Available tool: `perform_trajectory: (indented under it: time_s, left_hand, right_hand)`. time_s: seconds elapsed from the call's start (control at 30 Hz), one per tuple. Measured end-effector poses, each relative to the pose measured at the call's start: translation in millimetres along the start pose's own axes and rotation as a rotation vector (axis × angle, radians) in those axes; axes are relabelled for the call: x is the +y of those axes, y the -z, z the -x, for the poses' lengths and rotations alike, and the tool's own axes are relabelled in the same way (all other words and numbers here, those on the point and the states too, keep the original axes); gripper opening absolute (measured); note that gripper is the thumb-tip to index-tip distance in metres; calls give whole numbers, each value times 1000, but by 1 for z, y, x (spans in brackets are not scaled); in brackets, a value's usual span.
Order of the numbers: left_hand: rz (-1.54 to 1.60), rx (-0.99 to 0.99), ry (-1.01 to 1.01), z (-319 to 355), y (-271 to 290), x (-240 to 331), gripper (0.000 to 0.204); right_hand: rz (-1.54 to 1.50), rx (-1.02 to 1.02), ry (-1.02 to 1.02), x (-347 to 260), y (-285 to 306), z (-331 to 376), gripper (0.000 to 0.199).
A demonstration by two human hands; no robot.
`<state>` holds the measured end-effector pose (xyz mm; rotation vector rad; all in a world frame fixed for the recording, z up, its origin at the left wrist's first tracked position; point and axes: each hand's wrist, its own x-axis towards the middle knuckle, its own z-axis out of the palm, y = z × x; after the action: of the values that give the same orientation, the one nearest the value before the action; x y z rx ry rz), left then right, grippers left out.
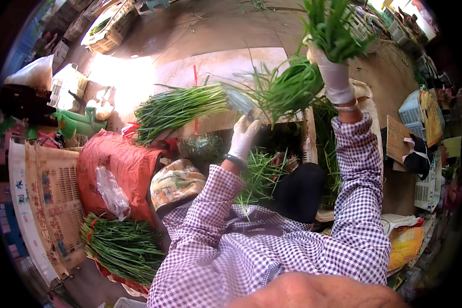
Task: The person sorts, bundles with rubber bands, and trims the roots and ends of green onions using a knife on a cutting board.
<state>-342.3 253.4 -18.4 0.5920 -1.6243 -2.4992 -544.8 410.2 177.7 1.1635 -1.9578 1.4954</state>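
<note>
My right hand [335,82], in a white glove, is raised at the upper right and closed round a bunch of garlic chives [339,33]. More green leaves [295,84] hang beside and below it; whether they belong to the same bunch I cannot tell. My left hand [243,137], also gloved, reaches over the near edge of a pale board [220,60] with its fingers stretched out and apart. Close to those fingertips lies a blurred, bluish flat thing [238,101]. A sheaf of chives [182,109] rests on the board, with a red tie [195,97] lying across the board under it.
Loose green stems [262,177] lie in front of me. At the left are a red sack [115,169], a tied chive bundle [120,246] and a large pale crate [51,205]. A crate [309,136] with greens stands right of the board. Another basket [113,28] sits far left.
</note>
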Motion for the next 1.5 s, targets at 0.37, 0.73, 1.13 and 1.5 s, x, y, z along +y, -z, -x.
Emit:
perform_trajectory:
  time_s: [0.37, 0.73, 1.13, 1.5]
  left_hand:
    - [248, -162, 512, -38, -4, -65, 28]
    - [-24, 69, 787, 89, 51, -40, 36]
    - [827, -789, 160, 124, 44, -44, 36]
    - [924, -1056, 7, 153, 49, 5, 81]
  right_hand:
    - [-1064, -173, -412, -74, 33, 114, 13]
    - [-541, 157, 21, -271, 29, 59, 18]
    - [-796, 555, -623, -110, 122, 87, 20]
    - [-824, 530, -555, -136, 125, 74, 23]
